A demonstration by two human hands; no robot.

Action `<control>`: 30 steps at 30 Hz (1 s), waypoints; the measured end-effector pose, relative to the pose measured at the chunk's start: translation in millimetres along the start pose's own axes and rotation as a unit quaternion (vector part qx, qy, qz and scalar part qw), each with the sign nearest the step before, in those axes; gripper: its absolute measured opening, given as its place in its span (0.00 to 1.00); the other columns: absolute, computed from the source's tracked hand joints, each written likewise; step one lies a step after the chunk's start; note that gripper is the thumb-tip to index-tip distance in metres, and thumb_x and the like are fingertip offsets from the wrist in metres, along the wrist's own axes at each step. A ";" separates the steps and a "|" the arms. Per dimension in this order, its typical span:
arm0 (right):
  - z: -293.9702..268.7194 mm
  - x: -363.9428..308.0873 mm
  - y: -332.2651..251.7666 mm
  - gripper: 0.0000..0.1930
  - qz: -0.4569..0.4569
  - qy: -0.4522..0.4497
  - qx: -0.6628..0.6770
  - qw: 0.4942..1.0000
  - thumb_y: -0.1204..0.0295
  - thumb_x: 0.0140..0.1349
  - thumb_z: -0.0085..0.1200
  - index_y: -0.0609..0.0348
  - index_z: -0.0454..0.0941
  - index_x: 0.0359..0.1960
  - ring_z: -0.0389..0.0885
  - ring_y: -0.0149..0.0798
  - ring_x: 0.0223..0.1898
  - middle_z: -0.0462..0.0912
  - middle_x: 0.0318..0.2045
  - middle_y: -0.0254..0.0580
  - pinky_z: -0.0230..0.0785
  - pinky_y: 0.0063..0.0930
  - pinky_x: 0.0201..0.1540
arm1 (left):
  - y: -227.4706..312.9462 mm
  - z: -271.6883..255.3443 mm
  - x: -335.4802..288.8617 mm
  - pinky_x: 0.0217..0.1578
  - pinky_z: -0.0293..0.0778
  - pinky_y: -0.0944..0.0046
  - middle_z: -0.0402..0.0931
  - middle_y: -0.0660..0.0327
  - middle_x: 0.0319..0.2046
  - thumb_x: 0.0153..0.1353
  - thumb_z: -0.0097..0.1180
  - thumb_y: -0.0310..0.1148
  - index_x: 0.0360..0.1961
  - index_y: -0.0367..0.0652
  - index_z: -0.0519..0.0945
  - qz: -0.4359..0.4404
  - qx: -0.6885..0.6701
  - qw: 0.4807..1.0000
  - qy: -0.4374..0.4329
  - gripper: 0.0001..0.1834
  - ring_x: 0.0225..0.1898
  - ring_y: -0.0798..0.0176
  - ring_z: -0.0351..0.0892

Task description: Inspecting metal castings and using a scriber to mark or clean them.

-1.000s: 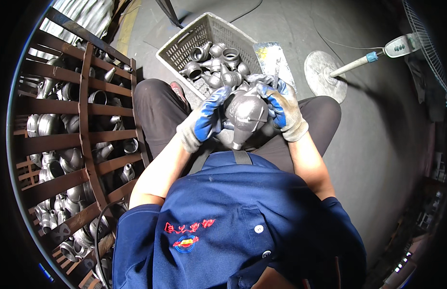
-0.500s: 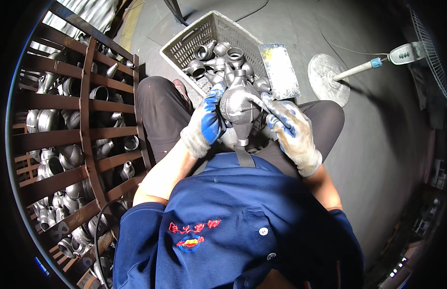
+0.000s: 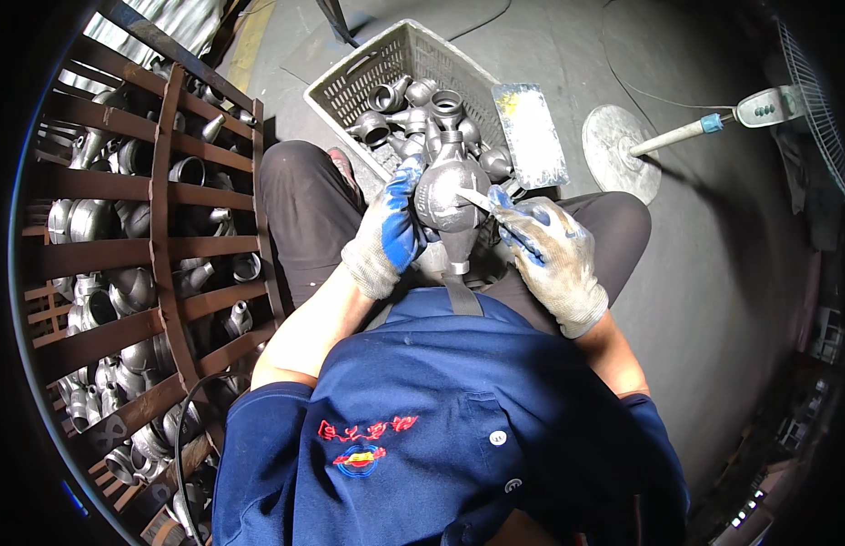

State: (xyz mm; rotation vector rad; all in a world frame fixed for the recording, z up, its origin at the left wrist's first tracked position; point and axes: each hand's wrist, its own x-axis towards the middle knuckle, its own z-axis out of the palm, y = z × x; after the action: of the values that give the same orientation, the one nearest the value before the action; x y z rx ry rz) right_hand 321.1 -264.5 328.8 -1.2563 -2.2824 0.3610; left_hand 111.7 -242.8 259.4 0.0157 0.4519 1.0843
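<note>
A grey metal casting (image 3: 443, 194) with a round body stands upright between my knees, its threaded neck pointing away from me and a narrower stem toward me. My left hand (image 3: 392, 223), in a white and blue coated glove, is closed on the casting's left side. In my right hand (image 3: 547, 247), gloved alike and closed, is a slim tool with a pale flat blade (image 3: 474, 197). The blade's tip lies against the casting's upper face. My fingers cover the tool's handle, so its exact kind does not show.
Beyond my knees stands a grey plastic crate (image 3: 341, 88) of similar castings, with a worn flat panel (image 3: 532, 136) at its right edge. On the left a rusty metal cage (image 3: 159, 196) holds many more. A pedestal fan (image 3: 613, 150) stands at the right.
The tool has shifted on the casting: its blade now reaches farther left across the round body. My right hand has turned slightly, while my left hand and the casting stay put.
</note>
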 end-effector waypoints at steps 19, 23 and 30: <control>-7.1 4.3 -0.1 0.15 0.035 -0.031 0.062 0.997 0.76 0.50 0.58 0.51 0.80 0.42 0.75 0.47 0.26 0.75 0.26 0.43 0.67 0.34 0.29 | -4.7 9.2 -2.0 0.46 0.76 0.57 0.75 0.59 0.46 0.68 0.41 0.43 0.54 0.44 0.69 0.060 0.107 0.990 0.076 0.19 0.46 0.63 0.77; -6.7 3.8 1.3 0.15 0.045 -0.011 0.079 0.996 0.75 0.49 0.59 0.51 0.80 0.41 0.75 0.46 0.27 0.75 0.26 0.43 0.67 0.35 0.29 | -4.5 12.8 -3.8 0.45 0.76 0.57 0.75 0.59 0.46 0.68 0.42 0.45 0.54 0.43 0.69 0.070 0.120 0.988 0.074 0.20 0.45 0.62 0.77; -4.0 4.2 0.0 0.14 0.018 0.005 0.029 0.999 0.75 0.48 0.60 0.51 0.81 0.39 0.76 0.47 0.27 0.75 0.27 0.43 0.68 0.35 0.29 | -5.2 10.8 -0.5 0.44 0.76 0.58 0.76 0.59 0.45 0.67 0.44 0.44 0.53 0.43 0.70 0.068 0.092 0.992 0.055 0.20 0.43 0.63 0.78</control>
State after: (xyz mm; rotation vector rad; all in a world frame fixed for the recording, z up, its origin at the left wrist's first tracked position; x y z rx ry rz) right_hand 321.4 -261.1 333.4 -1.2690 -2.2273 0.4303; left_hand 119.8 -243.4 268.1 0.1529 0.6562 1.1780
